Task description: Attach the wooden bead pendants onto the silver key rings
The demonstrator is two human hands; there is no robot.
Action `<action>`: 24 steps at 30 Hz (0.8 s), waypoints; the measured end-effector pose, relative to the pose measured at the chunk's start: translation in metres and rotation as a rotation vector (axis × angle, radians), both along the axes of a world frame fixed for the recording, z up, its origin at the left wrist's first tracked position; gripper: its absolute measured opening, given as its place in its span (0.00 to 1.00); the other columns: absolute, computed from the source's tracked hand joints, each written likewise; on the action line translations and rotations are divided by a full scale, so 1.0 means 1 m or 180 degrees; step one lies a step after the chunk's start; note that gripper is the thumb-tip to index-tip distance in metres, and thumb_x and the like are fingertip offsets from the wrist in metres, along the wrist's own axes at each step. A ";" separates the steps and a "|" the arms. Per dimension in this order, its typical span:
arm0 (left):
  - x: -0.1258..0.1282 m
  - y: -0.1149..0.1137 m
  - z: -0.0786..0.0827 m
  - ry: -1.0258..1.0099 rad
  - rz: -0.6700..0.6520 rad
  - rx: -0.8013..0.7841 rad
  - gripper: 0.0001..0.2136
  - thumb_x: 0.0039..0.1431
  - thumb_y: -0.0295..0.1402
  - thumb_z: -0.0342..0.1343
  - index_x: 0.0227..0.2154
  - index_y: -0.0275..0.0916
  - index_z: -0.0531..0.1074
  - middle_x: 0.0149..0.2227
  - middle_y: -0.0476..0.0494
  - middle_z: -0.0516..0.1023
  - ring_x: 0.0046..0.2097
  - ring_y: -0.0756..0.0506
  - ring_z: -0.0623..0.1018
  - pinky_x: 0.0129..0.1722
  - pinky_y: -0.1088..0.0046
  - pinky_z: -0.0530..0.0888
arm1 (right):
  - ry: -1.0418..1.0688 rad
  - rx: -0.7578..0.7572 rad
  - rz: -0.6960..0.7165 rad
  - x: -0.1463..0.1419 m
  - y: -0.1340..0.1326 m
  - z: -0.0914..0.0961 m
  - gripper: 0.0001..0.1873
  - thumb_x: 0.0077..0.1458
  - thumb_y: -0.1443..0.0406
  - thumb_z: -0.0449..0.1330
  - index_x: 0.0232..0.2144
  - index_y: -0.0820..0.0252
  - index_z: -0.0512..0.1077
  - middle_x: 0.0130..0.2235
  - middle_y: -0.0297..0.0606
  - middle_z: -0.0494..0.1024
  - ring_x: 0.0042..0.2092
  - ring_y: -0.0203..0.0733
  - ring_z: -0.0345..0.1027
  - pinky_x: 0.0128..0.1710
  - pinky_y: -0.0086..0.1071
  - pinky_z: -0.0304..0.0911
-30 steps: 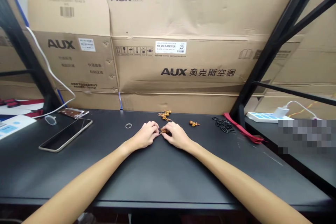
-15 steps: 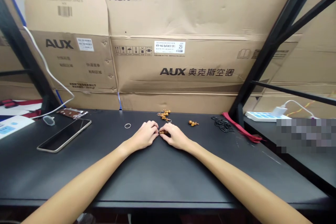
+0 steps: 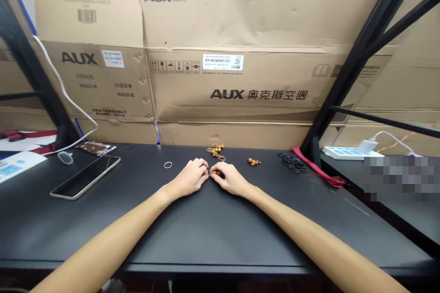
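My left hand (image 3: pixel 191 176) and my right hand (image 3: pixel 231 177) meet at the middle of the black table, fingertips almost touching. The right fingers and thumb pinch a small brown wooden bead charm (image 3: pixel 217 172), partly covered by them. Closed in a pinch against the charm's left end, my left fingers hide what they hold. Just beyond the hands lies a cluster of similar bead charms with metal rings (image 3: pixel 217 149). A loose metal split ring (image 3: pixel 167 165) rests left of my left hand. To the right is one separate bead charm (image 3: pixel 253 161).
A pile of black loops (image 3: pixel 294 163) and a red strap (image 3: pixel 319 169) lie at the right by a black rack post. On the left are a phone (image 3: pixel 85 177), a foil packet (image 3: pixel 96 148) and a white power strip (image 3: pixel 21 165). Cardboard boxes (image 3: pixel 227 110) stand along the back.
Both hands stay in nearly the same place, still pinching at the charm. A small shiny bit seen by the left fingertips before is now hardly visible. The whole view has shifted very slightly.
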State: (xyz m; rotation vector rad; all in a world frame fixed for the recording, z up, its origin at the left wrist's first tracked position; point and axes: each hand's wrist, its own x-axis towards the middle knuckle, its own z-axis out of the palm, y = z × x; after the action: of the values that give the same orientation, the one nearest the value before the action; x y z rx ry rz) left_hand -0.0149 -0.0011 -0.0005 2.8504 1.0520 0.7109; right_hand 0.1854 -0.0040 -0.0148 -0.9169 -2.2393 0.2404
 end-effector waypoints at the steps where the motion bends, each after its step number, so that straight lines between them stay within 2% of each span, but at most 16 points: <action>1: 0.000 0.000 0.000 0.0003 0.0013 0.0006 0.06 0.62 0.30 0.48 0.30 0.38 0.68 0.44 0.42 0.69 0.45 0.43 0.69 0.46 0.62 0.66 | 0.0037 -0.0025 0.0006 0.000 -0.001 0.000 0.05 0.57 0.67 0.55 0.35 0.59 0.70 0.34 0.37 0.75 0.35 0.38 0.67 0.37 0.32 0.63; 10: 0.001 0.002 -0.002 -0.0209 -0.0071 -0.0192 0.07 0.61 0.29 0.48 0.30 0.39 0.68 0.43 0.43 0.70 0.45 0.44 0.70 0.48 0.62 0.66 | -0.0120 0.0093 -0.0042 0.000 0.000 -0.001 0.04 0.54 0.66 0.58 0.34 0.58 0.70 0.33 0.36 0.74 0.34 0.37 0.66 0.37 0.31 0.62; 18: 0.001 0.001 0.000 -0.0256 -0.0138 -0.0258 0.06 0.61 0.30 0.48 0.31 0.39 0.69 0.43 0.43 0.70 0.45 0.44 0.69 0.48 0.63 0.67 | -0.0152 0.0058 -0.0468 0.002 0.005 -0.003 0.03 0.53 0.69 0.57 0.32 0.59 0.70 0.30 0.35 0.73 0.31 0.37 0.66 0.34 0.30 0.62; 24: 0.000 -0.002 0.000 -0.0234 -0.0121 -0.0250 0.06 0.60 0.34 0.50 0.32 0.40 0.70 0.43 0.43 0.69 0.45 0.43 0.69 0.48 0.62 0.66 | -0.0050 0.0060 -0.0259 0.003 0.004 -0.002 0.03 0.55 0.68 0.56 0.32 0.59 0.70 0.30 0.35 0.74 0.32 0.37 0.66 0.34 0.31 0.62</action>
State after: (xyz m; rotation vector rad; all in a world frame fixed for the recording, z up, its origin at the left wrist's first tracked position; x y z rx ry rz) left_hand -0.0146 -0.0029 -0.0006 2.7481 0.9904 0.7480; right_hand 0.1880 -0.0002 -0.0165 -1.0004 -2.2093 0.1751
